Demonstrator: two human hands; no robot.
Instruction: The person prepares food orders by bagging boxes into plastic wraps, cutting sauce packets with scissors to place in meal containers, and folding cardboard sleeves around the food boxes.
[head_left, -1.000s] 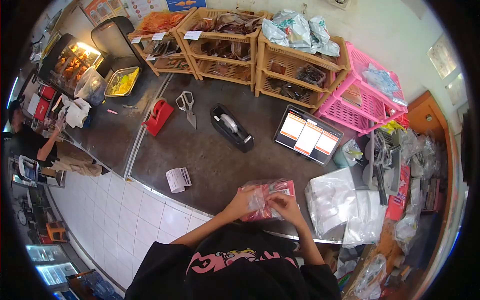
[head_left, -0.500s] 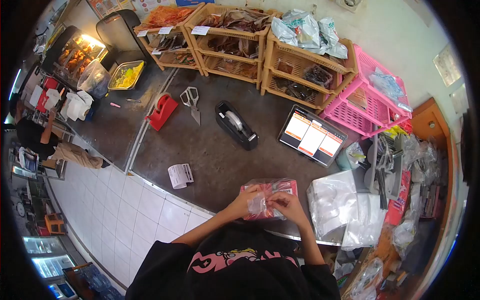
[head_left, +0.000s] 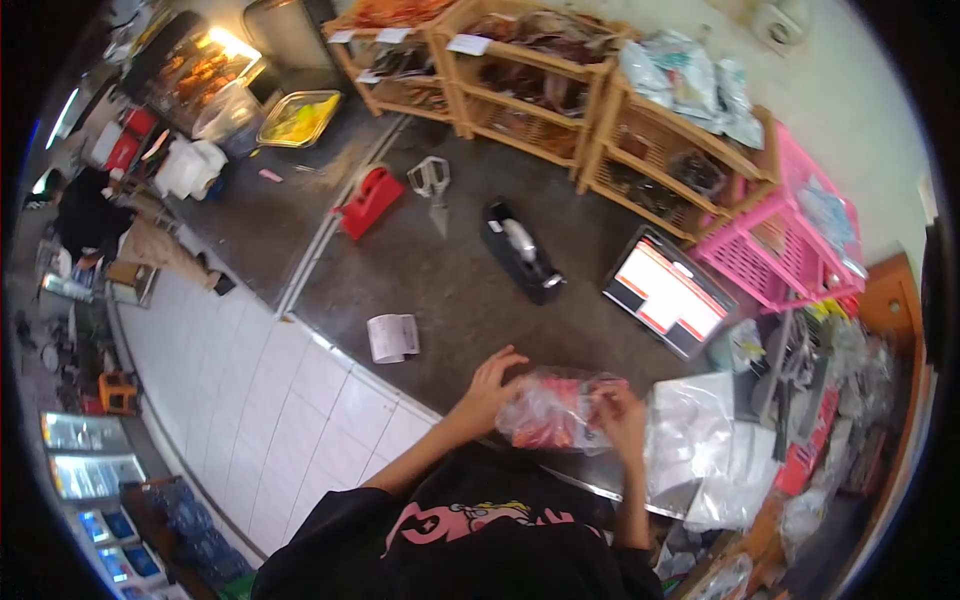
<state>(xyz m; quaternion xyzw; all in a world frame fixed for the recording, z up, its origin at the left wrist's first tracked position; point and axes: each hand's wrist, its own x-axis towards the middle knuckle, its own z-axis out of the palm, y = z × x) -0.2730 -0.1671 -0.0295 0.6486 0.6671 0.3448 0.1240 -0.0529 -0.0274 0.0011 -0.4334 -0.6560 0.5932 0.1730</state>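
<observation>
A red packet in a clear plastic bag (head_left: pixel 560 411) lies at the near edge of the dark counter. My left hand (head_left: pixel 488 395) is at its left end, fingers stretched out and apart, the thumb side touching the plastic. At the right end, my right hand (head_left: pixel 622 418) has its fingers closed on the clear plastic; slight blur hides the exact fingertips. A small paper slip (head_left: pixel 393 338) lies to the left of my hands. Beyond the packet stands a black tape dispenser (head_left: pixel 521 250).
A tablet (head_left: pixel 670 292) and clear plastic bags (head_left: pixel 690 430) lie to the right. Further back are scissors (head_left: pixel 432 190), a red tape dispenser (head_left: pixel 371 202), tan racks (head_left: pixel 530 90) and a pink basket (head_left: pixel 775 240). Another person (head_left: pixel 95 220) stands far left.
My left hand has moved off the packet's top to its left end, and its fingers have spread. My right hand has shifted to the right end. The whole view has turned and shifted.
</observation>
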